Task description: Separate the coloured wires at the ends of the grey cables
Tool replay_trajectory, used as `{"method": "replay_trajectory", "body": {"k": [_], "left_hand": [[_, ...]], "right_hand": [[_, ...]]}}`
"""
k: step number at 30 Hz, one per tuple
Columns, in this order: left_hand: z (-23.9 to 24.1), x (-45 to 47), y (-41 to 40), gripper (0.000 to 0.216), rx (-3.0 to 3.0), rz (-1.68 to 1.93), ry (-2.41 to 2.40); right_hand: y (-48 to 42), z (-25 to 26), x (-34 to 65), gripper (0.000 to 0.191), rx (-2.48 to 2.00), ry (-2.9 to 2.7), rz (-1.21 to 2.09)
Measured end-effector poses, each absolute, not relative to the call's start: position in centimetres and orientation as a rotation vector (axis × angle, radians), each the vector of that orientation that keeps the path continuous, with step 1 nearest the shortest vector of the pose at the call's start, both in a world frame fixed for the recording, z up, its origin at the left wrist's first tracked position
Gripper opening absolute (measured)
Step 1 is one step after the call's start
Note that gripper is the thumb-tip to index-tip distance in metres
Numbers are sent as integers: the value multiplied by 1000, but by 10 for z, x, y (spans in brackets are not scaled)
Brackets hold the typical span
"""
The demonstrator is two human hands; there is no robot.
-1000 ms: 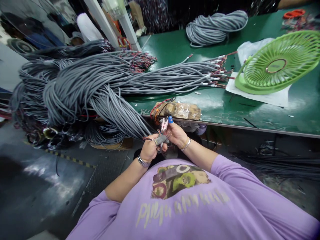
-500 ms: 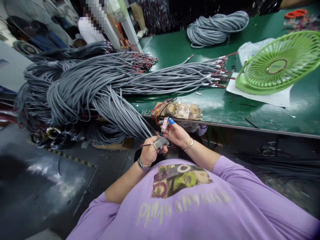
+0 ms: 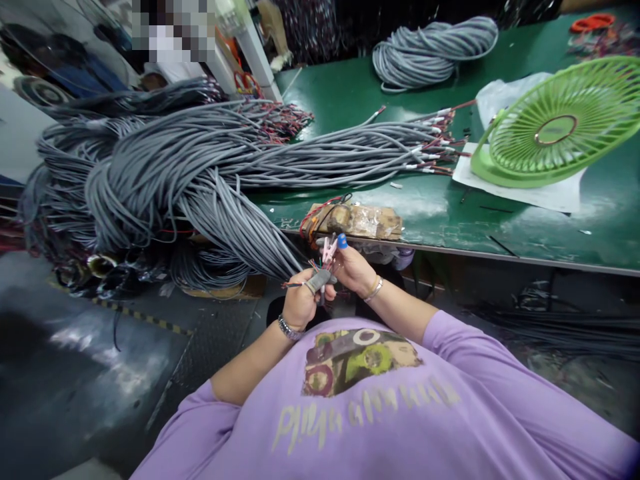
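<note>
My left hand (image 3: 299, 303) is closed around the end of a grey cable, with a grey band (image 3: 319, 281) across its thumb side. Fine coloured wires (image 3: 316, 265) fan out above that grip, and darker red and black wires (image 3: 293, 285) poke out to the left. Between the fingers of my right hand (image 3: 356, 270) is a small pink clip (image 3: 329, 249), its two prongs spread upward, close to the wires. A blue cover sits on a fingertip of this hand. Whether the clip touches a wire is too small to tell.
Grey cables (image 3: 240, 220) lie heaped on the left and across the green table (image 3: 430, 230). A taped wooden block (image 3: 373, 222) sits at the table's front edge. Behind stand a green fan (image 3: 555, 130) and a cable coil (image 3: 433, 53). A person is at the far left.
The pink clip, a single narrow piece before, now shows two spread prongs. My hands have drawn slightly closer together, and the grey band has tilted more upright.
</note>
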State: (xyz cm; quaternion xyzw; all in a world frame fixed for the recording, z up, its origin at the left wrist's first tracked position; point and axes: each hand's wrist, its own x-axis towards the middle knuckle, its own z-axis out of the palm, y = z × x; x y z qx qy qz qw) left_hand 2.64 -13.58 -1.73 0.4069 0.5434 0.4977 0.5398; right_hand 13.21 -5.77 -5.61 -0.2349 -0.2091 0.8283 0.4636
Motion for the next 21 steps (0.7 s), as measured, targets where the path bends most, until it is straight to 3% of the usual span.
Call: {"method": "replay_trajectory", "body": {"k": [16,21], "left_hand": [[-22,20,-149,31,1069,1233,1291],[-19,23,-147,31,1035,1303,1291]], "right_hand": [[-59,-49,143,41,-527,-403,2199],[-63,-55,141,38,-532,-585,2038]]}}
